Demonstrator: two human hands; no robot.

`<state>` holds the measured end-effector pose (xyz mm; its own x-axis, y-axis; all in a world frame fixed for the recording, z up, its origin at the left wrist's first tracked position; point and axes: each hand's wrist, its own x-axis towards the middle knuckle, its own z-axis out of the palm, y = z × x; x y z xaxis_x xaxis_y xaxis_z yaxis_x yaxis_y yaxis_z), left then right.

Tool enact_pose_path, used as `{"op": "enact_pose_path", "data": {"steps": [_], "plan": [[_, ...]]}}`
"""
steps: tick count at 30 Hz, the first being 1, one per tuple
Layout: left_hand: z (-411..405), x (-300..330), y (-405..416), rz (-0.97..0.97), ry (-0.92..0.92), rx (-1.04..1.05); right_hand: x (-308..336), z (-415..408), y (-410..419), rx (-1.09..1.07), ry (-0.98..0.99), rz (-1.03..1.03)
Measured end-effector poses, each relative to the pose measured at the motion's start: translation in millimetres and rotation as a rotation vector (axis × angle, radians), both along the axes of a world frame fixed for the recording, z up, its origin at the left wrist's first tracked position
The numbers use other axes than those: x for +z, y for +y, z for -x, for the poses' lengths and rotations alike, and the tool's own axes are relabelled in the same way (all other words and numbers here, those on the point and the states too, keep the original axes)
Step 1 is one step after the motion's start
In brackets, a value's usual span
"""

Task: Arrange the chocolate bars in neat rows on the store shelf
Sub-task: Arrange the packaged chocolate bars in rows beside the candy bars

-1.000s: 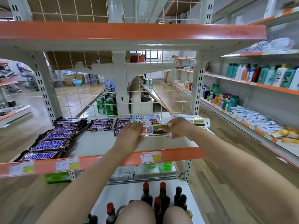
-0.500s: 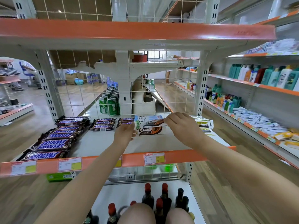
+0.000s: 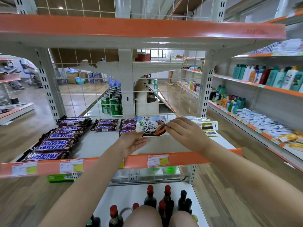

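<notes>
My left hand (image 3: 133,142) lay open-palmed under the chocolate bar (image 3: 153,129); my right hand (image 3: 183,130) pinched its far edge, fingers (image 3: 168,128) curled, above the shelf (image 3: 101,141)

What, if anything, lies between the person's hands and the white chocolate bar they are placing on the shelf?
Nothing visible does. The right hand already pinches the right end of the white chocolate bar, and the left hand touches its left end. The bar sits at the front of its own stack, on the shelf beside the brown bars.
</notes>
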<state>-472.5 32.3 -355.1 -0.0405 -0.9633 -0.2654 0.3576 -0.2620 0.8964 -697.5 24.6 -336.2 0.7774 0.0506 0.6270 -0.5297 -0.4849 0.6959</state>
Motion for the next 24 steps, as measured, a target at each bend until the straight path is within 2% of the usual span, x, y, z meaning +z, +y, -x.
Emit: {"op": "enact_pose_path", "data": {"steps": [4,7,9,12,14,15,17,21,24], "plan": [[-2,-3,-3,0.013,0.073,0.068,-8,6,-8,-0.101,-0.048,-0.035],[-4,-8,-6,0.063,0.054,0.114,-7,7,-12,-0.275,-0.324,-0.270],[-6,-11,-8,0.106,0.049,0.133,-2,3,-9,-0.369,-0.584,-0.628],[-7,-14,-11,0.156,0.048,0.145,13,-7,-7,-0.339,-0.972,-1.333],[-6,-15,-12,0.170,0.052,0.156,20,-13,-6,-0.296,-1.067,-1.673],[-5,-15,-12,0.174,0.047,0.157,20,-14,-5,-0.290,-1.066,-1.763],[-2,-15,-11,0.179,0.036,0.150,14,-15,-6,-0.282,-1.038,-1.818],[0,-15,-6,0.184,0.012,0.111,8,-16,-8,-0.141,-1.090,-1.763],[-3,-15,-4,0.189,-0.043,0.098,8,-13,-10,-0.120,-1.059,-1.700]]}}
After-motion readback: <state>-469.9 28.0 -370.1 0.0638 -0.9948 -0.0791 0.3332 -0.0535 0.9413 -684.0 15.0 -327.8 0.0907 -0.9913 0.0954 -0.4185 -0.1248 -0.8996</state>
